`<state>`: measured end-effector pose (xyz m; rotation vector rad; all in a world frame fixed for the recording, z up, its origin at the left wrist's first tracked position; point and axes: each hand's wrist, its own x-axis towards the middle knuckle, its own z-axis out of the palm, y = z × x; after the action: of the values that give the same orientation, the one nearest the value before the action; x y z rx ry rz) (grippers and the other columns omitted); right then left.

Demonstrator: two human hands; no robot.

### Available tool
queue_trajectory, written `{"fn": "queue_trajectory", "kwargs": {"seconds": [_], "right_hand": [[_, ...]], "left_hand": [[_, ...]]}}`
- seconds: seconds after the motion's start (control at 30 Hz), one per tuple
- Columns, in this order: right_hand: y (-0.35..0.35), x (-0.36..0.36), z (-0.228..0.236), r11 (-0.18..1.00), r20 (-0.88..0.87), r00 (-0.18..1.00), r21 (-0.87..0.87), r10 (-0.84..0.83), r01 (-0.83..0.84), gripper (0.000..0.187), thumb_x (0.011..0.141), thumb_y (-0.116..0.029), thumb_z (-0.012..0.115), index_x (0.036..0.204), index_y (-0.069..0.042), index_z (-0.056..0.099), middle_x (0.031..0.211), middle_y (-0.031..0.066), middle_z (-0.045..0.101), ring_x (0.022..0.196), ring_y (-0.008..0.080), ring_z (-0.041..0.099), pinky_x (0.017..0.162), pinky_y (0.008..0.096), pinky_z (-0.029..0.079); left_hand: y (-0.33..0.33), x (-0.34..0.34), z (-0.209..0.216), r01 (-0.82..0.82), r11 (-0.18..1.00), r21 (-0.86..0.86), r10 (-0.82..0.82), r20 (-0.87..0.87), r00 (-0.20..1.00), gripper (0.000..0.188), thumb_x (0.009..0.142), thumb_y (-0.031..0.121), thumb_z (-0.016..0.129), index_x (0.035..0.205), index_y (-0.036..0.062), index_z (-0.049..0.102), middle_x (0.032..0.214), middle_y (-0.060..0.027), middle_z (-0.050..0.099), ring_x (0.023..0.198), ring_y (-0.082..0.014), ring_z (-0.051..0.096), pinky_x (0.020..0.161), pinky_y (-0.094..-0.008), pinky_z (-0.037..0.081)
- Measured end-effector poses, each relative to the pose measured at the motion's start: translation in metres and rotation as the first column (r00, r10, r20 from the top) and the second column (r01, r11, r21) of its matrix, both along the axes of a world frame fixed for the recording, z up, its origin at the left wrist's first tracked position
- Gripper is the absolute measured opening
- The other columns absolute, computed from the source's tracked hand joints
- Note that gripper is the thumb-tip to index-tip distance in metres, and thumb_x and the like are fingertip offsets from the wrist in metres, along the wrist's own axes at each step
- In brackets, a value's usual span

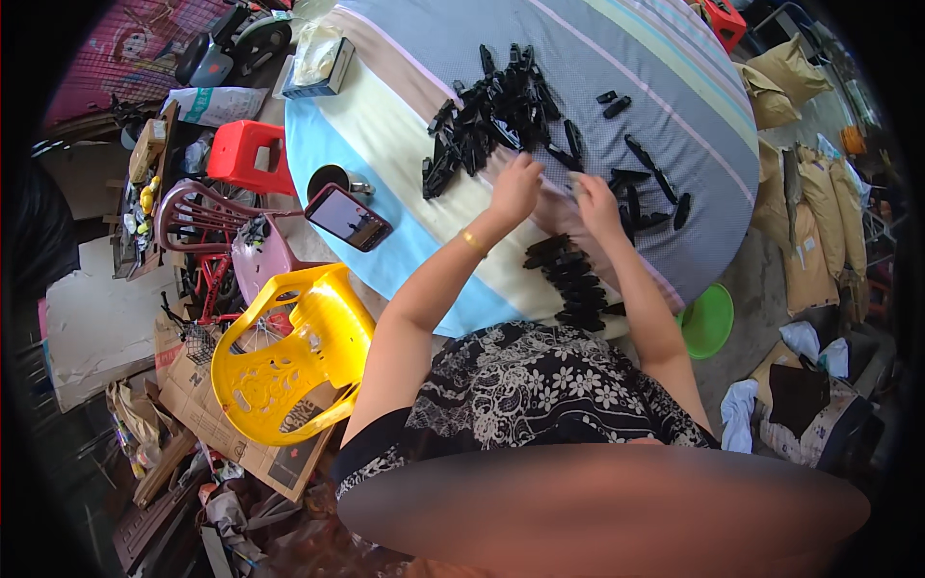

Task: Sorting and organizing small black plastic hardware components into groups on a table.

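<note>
Where both hands meet over the striped cloth-covered round table (pixel 405 125), the left hand (pixel 515 188) is seen loosely curled, the right hand (pixel 595 204) pinched on a small item too blurred to identify. Listed beyond: heap of black plastic clip parts (pixel 491 111); neat row of black pieces (pixel 573 279) near the table edge; smartphone (pixel 348 217); dark mug (pixel 330 180). Noted alongside: yellow plastic chair (pixel 289 356), red stool (pixel 249 154), green basin (pixel 708 323), tan sacks (pixel 814 226).

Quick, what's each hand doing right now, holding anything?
Left hand: over the table next to the big pile of black plastic pieces; grip cannot be told.
Right hand: fingers curled, seemingly pinching something small; cannot be told.
</note>
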<state>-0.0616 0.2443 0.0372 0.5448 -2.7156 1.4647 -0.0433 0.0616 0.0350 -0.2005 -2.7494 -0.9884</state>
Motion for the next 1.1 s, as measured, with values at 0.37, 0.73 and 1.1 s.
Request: {"fn": "queue_trajectory", "kwargs": {"seconds": [0.37, 0.73, 1.1], "right_hand": [[0.059, 0.041, 0.007, 0.968, 0.282, 0.959, -0.231, -0.024, 0.092, 0.025, 0.078, 0.002, 0.057, 0.103, 0.000, 0.060, 0.073, 0.0029, 0.061, 0.060, 0.0089, 0.054, 0.058, 0.0242, 0.045], [-0.014, 0.033, -0.010, 0.976, 0.278, 0.959, -0.217, 0.060, 0.002, 0.023, 0.072, -0.004, 0.070, 0.094, 0.000, 0.065, 0.082, 0.0062, 0.057, 0.066, 0.0133, 0.055, 0.061, 0.0249, 0.046], [-0.001, 0.040, 0.003, 0.935, -0.177, 0.956, 0.310, 0.235, -0.172, 0.024, 0.066, -0.004, 0.063, 0.090, -0.006, 0.064, 0.085, 0.0074, 0.057, 0.087, 0.0277, 0.055, 0.072, 0.0387, 0.045]], "left_hand": [[0.034, -0.017, -0.008, 0.212, 0.845, -0.492, -0.198, 0.081, 0.977, 0.012, 0.073, 0.010, 0.054, 0.085, 0.0078, 0.055, 0.087, -0.0100, 0.056, 0.083, -0.0277, 0.056, 0.069, -0.0371, 0.045], [0.011, 0.036, -0.016, -0.535, 0.567, 0.626, -0.097, 0.695, 0.712, 0.048, 0.079, 0.009, 0.052, 0.126, 0.0123, 0.048, 0.078, -0.0209, 0.063, 0.074, -0.0400, 0.061, 0.068, -0.0466, 0.050], [-0.009, 0.053, -0.010, 0.070, 0.993, -0.095, -0.059, 0.109, 0.992, 0.023, 0.065, 0.005, 0.062, 0.087, 0.0098, 0.066, 0.090, -0.0136, 0.056, 0.090, -0.0322, 0.051, 0.077, -0.0372, 0.047]]}}
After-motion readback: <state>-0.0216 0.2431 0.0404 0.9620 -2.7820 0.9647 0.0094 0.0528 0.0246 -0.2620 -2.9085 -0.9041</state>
